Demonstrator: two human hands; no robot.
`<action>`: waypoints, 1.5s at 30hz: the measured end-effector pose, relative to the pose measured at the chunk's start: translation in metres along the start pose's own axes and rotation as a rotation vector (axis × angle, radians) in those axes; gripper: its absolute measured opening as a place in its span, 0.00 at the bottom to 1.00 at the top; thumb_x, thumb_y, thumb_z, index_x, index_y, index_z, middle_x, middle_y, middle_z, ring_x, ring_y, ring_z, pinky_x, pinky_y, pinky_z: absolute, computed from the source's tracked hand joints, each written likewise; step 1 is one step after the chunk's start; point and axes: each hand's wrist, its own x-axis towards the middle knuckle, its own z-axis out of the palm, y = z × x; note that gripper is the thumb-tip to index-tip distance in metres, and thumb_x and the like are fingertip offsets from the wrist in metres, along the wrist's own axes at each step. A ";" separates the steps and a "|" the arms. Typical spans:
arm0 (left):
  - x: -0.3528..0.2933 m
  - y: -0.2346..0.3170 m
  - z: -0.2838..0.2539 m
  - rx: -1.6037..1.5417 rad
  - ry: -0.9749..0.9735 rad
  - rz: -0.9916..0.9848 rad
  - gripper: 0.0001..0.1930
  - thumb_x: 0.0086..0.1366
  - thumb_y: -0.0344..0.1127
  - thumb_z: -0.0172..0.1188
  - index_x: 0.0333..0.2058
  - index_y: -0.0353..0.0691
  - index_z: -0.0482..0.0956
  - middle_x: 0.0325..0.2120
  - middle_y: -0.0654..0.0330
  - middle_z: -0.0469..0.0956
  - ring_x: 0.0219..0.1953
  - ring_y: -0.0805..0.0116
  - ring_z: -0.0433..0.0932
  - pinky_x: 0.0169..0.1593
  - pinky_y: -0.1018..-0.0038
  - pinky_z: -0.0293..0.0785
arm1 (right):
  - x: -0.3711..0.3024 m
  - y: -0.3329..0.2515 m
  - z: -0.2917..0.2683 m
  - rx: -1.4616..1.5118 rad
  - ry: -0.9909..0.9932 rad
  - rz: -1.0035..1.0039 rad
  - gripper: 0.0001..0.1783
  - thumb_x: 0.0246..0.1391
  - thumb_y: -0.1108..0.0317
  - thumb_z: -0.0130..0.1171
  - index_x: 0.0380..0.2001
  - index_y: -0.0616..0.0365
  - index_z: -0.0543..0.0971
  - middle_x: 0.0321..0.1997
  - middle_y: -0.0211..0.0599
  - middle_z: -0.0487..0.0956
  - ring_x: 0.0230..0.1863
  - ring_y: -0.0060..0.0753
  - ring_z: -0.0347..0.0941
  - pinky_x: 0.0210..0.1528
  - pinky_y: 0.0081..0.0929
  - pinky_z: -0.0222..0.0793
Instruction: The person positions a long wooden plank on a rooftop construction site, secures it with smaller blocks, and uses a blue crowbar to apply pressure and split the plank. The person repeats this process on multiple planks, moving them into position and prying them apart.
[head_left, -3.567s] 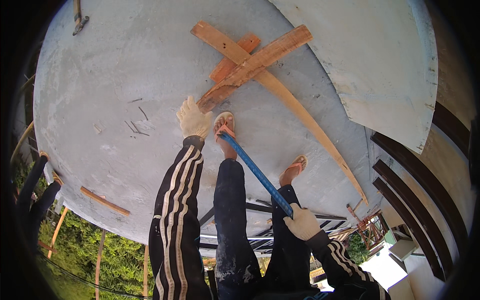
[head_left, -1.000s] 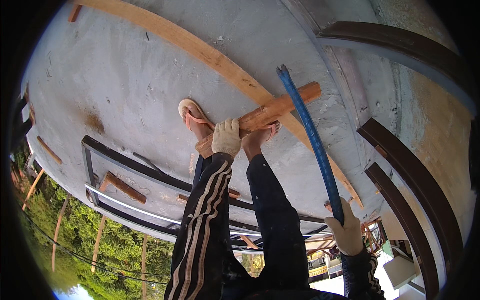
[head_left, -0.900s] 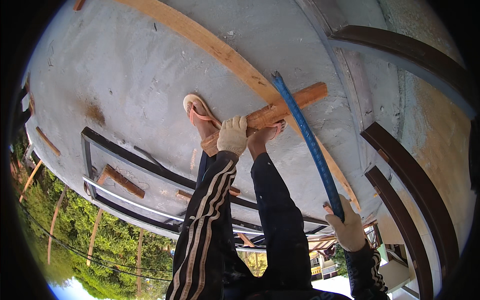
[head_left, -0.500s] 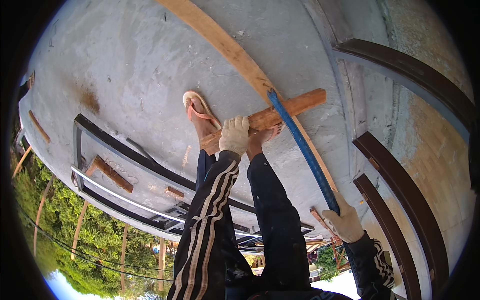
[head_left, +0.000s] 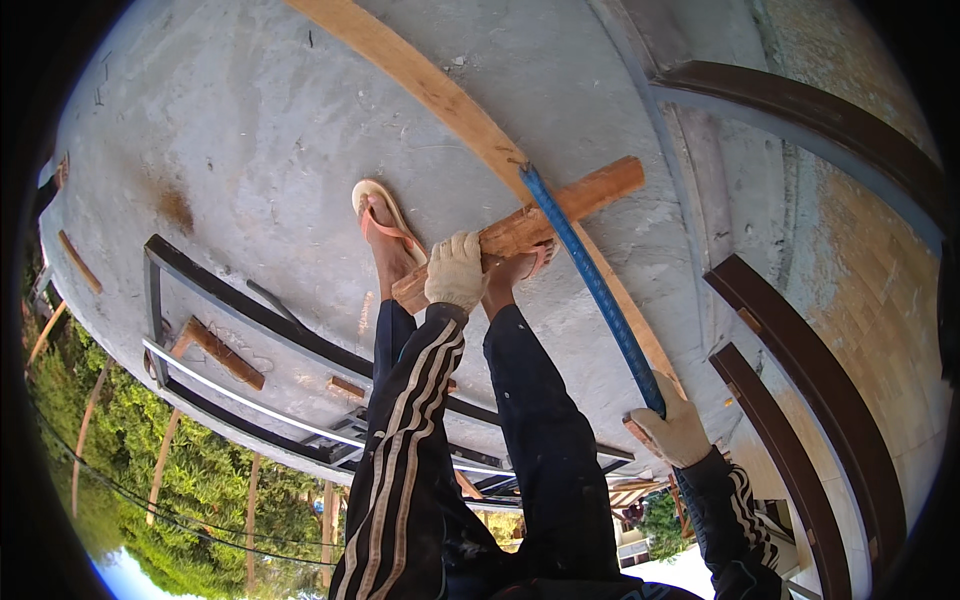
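The left hand (head_left: 455,270), in a pale work glove, sits near the middle of the frame with its fingers curled over the lower-left end of a short wooden board (head_left: 520,232), gripping it firmly. The board slants up to the right, passing over the right foot (head_left: 527,264); whether it rests on that foot cannot be told. The right hand (head_left: 675,428), gloved alike, is at lower right, closed around the lower part of a blue bar (head_left: 598,288), its thumb pointing left. The bar runs up and left across the short board to a forked tip over a long plank (head_left: 425,80); whether it touches either piece of wood is unclear. The long plank lies on the grey concrete floor (head_left: 270,130), curving from the top edge toward the right hand. The left foot (head_left: 385,225), in a sandal, stands left of the board. A dark metal frame (head_left: 230,288) lies at lower left, above green trees (head_left: 210,480), and brown beams (head_left: 815,370) line the right side.
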 end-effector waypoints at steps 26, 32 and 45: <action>-0.011 0.033 0.001 -0.117 -0.030 -0.077 0.29 0.53 0.40 0.67 0.54 0.39 0.73 0.46 0.50 0.78 0.49 0.47 0.77 0.53 0.56 0.75 | -0.040 -0.063 -0.014 -0.147 0.076 0.034 0.30 0.54 0.67 0.63 0.60 0.60 0.69 0.28 0.51 0.76 0.27 0.48 0.78 0.33 0.37 0.73; -0.010 0.036 0.003 -0.173 -0.022 -0.131 0.30 0.53 0.40 0.67 0.55 0.38 0.72 0.48 0.49 0.77 0.51 0.47 0.77 0.54 0.56 0.74 | -0.038 -0.074 -0.011 -0.130 0.047 0.069 0.29 0.55 0.65 0.63 0.59 0.60 0.70 0.27 0.46 0.73 0.25 0.39 0.72 0.33 0.33 0.71; 0.007 0.024 0.028 -0.111 0.077 -0.145 0.34 0.53 0.40 0.68 0.58 0.37 0.69 0.52 0.50 0.75 0.54 0.48 0.75 0.59 0.57 0.70 | -0.004 0.010 0.012 -0.221 0.125 0.015 0.34 0.57 0.60 0.64 0.65 0.54 0.68 0.30 0.43 0.78 0.26 0.45 0.79 0.33 0.37 0.74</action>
